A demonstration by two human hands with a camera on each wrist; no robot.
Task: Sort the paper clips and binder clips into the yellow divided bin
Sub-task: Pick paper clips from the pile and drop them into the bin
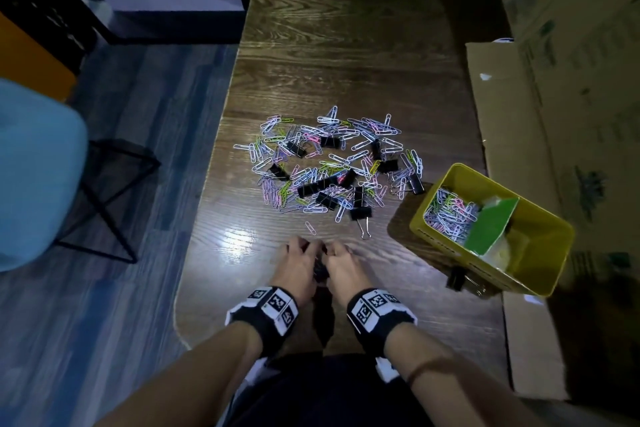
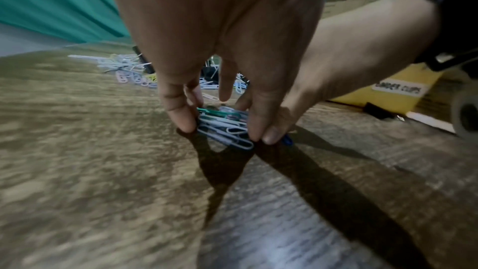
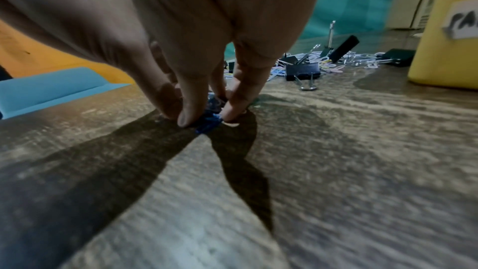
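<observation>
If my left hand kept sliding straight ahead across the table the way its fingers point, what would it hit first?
Probably the lone pale paper clip lying on the dark wooden table just beyond the left hand, then the main pile of mixed clips. Depth is hard to judge.

I see bare table (image 1: pixel 346 62) beyond the clip pile (image 1: pixel 329 163); yellow bin (image 1: pixel 540 236) and cardboard (image 1: pixel 502 121) block its right.

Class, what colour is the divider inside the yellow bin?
Green. The divider shows best in the head view, standing between the bin's two compartments.
</observation>
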